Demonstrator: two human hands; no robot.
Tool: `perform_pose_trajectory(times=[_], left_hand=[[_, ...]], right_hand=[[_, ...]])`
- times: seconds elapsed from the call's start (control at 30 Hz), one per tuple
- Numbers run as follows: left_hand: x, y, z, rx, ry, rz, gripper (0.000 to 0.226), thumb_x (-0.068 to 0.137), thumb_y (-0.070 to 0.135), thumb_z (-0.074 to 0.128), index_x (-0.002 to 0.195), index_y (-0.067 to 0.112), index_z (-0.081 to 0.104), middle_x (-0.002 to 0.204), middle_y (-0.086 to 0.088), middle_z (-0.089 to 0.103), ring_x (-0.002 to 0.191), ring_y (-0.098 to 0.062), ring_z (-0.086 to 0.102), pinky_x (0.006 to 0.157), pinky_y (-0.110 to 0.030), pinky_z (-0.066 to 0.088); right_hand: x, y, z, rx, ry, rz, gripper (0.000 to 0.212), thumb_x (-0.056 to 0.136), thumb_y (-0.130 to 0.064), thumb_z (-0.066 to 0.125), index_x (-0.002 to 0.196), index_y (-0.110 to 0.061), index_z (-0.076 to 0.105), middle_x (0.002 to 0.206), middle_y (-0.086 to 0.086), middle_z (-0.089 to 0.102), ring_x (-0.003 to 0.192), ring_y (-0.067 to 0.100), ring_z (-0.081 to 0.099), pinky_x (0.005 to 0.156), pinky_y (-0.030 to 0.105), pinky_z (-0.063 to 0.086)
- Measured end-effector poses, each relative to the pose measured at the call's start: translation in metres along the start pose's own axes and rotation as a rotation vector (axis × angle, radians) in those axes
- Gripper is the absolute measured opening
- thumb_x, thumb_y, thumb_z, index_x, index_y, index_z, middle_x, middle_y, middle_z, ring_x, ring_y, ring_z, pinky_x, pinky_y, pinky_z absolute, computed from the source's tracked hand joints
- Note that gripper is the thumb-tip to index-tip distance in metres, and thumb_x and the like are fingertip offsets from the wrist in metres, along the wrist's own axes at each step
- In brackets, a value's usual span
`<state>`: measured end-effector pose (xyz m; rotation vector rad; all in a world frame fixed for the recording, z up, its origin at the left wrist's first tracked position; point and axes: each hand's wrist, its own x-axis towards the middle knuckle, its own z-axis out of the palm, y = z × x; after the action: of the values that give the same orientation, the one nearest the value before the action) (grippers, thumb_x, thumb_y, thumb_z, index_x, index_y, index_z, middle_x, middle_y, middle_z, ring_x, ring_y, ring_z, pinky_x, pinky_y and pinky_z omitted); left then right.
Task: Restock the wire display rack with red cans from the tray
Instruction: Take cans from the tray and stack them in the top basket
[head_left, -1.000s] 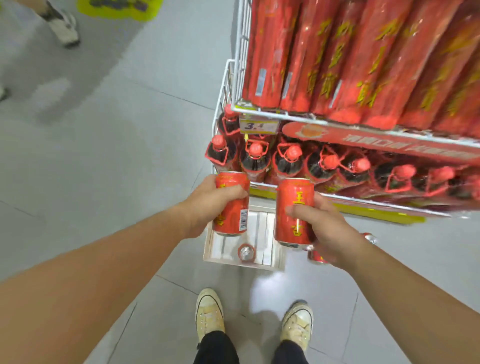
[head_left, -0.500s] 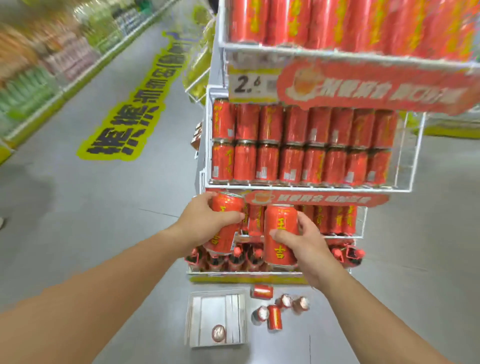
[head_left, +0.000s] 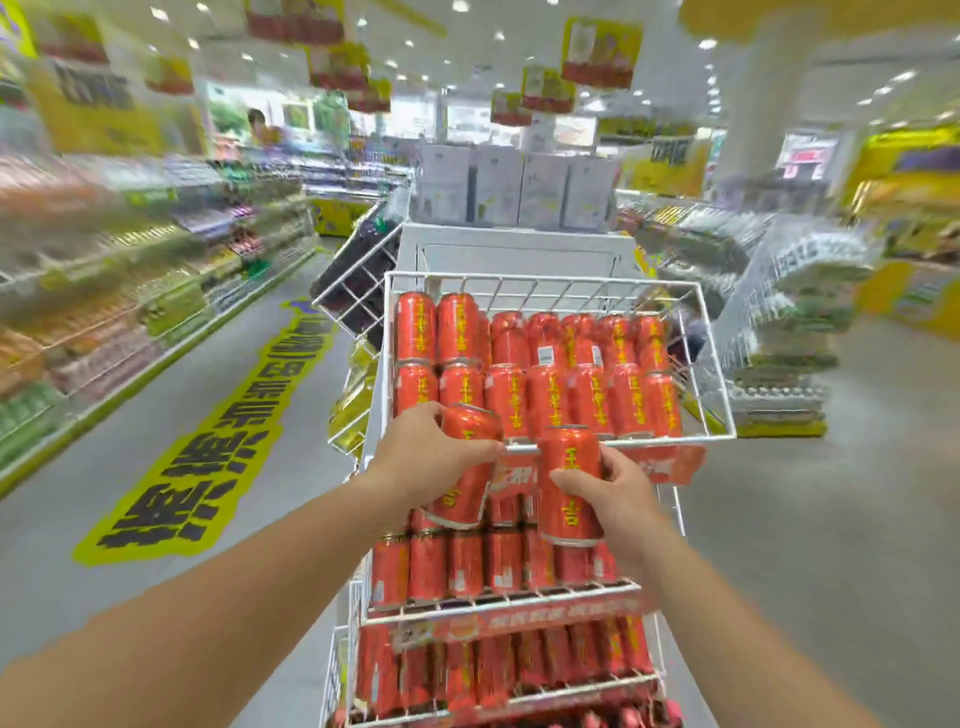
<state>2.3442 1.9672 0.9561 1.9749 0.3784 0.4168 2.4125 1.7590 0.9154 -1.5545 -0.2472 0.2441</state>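
Yellow characters run down each red can (head_left: 545, 400); on the nearest can (head_left: 569, 452) the lowest reads 吉. The black lettering on the floor sticker (head_left: 208, 452) is too blurred to read.

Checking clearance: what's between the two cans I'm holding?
Head view: between the left can and right can show only the basket's front rail and red sign strip.

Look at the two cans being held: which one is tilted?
The left hand holds the tilted can, its top leaning right; the right hand holds the upright can, which stands straight.
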Motion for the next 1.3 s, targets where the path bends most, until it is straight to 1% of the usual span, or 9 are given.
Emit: perform_pose_trajectory(times=[0.13, 0.3, 0.43, 0.57, 0.73, 0.9, 1.07, 1.2, 1.3], left_hand=[[0.043, 0.039, 0.012, -0.014, 0.041, 0.049, 0.037, 0.062, 0.040, 0.090, 0.085, 0.019, 0.070, 0.075, 0.002, 0.075, 0.065, -0.016, 0.072, 0.065, -0.041, 0.063], [0.109, 0.075, 0.027, 0.081, 0.180, 0.054, 0.056, 0.061, 0.052, 0.087, 0.094, 0.010, 0.069, 0.069, 0.001, 0.065, 0.058, -0.018, 0.061, 0.055, -0.030, 0.052], [0.151, 0.092, 0.034, 0.120, 0.270, 0.054, 0.053, 0.059, 0.052, 0.087, 0.084, 0.007, 0.073, 0.064, -0.007, 0.072, 0.052, -0.020, 0.068, 0.057, -0.036, 0.057], [0.177, 0.095, 0.042, 0.199, 0.330, 0.058, 0.039, 0.063, 0.048, 0.088, 0.081, 0.017, 0.070, 0.059, 0.001, 0.066, 0.047, -0.013, 0.062, 0.049, -0.025, 0.047], [0.192, 0.091, 0.052, 0.234, 0.331, 0.089, 0.034, 0.066, 0.046, 0.087, 0.078, 0.017, 0.072, 0.052, 0.005, 0.063, 0.037, -0.005, 0.056, 0.038, -0.016, 0.037], [0.204, 0.083, 0.060, 0.502, 0.413, 0.084, 0.054, 0.059, 0.076, 0.068, 0.075, 0.025, 0.069, 0.061, 0.008, 0.066, 0.066, -0.010, 0.066, 0.062, -0.032, 0.054], [0.212, 0.077, 0.073, 0.777, 0.450, 0.073, 0.067, 0.067, 0.085, 0.056, 0.076, 0.020, 0.067, 0.078, -0.002, 0.068, 0.099, -0.024, 0.054, 0.085, -0.038, 0.051], [0.217, 0.075, 0.077, 0.900, 0.481, 0.088, 0.072, 0.073, 0.084, 0.051, 0.088, 0.017, 0.072, 0.104, -0.005, 0.060, 0.109, -0.028, 0.048, 0.095, -0.039, 0.044], [0.219, 0.074, 0.079, 0.986, 0.482, 0.083, 0.076, 0.077, 0.084, 0.043, 0.099, 0.017, 0.072, 0.113, -0.006, 0.054, 0.112, -0.028, 0.045, 0.097, -0.040, 0.042]], right_hand=[[0.044, -0.038, -0.019, -0.043, -0.033, -0.066, 0.032, 0.077, -0.017, 0.082, 0.107, -0.017, 0.072, 0.096, 0.007, 0.079, 0.092, 0.030, 0.075, 0.078, 0.044, 0.061], [0.118, -0.072, -0.036, -0.098, -0.079, -0.109, 0.037, 0.078, -0.021, 0.082, 0.112, -0.013, 0.070, 0.091, 0.003, 0.079, 0.081, 0.020, 0.076, 0.078, 0.042, 0.061], [0.179, -0.091, -0.039, -0.042, -0.083, -0.169, 0.053, 0.077, -0.013, 0.083, 0.123, -0.011, 0.056, 0.102, -0.003, 0.072, 0.079, 0.008, 0.071, 0.064, 0.019, 0.053], [0.228, -0.095, -0.036, -0.001, -0.121, -0.167, 0.053, 0.074, -0.013, 0.086, 0.120, -0.010, 0.059, 0.104, 0.008, 0.071, 0.087, 0.021, 0.074, 0.073, 0.036, 0.060], [0.263, -0.082, -0.025, -0.013, -0.130, -0.181, 0.048, 0.072, -0.012, 0.087, 0.114, -0.014, 0.063, 0.097, 0.007, 0.076, 0.079, 0.019, 0.076, 0.064, 0.031, 0.057], [0.280, -0.066, -0.017, -0.079, -0.103, -0.157, 0.049, 0.065, -0.024, 0.090, 0.109, -0.018, 0.069, 0.098, 0.001, 0.077, 0.087, 0.020, 0.075, 0.083, 0.043, 0.061], [0.278, -0.062, -0.019, -0.149, -0.087, -0.143, 0.046, 0.070, -0.028, 0.088, 0.109, -0.015, 0.067, 0.108, -0.002, 0.073, 0.095, 0.015, 0.071, 0.090, 0.039, 0.058], [0.279, -0.060, -0.020, -0.197, -0.109, -0.148, 0.076, 0.061, -0.050, 0.086, 0.126, -0.017, 0.063, 0.118, -0.005, 0.070, 0.104, 0.014, 0.068, 0.095, 0.041, 0.056], [0.278, -0.061, -0.019, -0.203, -0.138, -0.139, 0.034, 0.075, -0.036, 0.084, 0.100, -0.031, 0.062, 0.096, -0.018, 0.064, 0.087, 0.001, 0.063, 0.081, 0.027, 0.053]])
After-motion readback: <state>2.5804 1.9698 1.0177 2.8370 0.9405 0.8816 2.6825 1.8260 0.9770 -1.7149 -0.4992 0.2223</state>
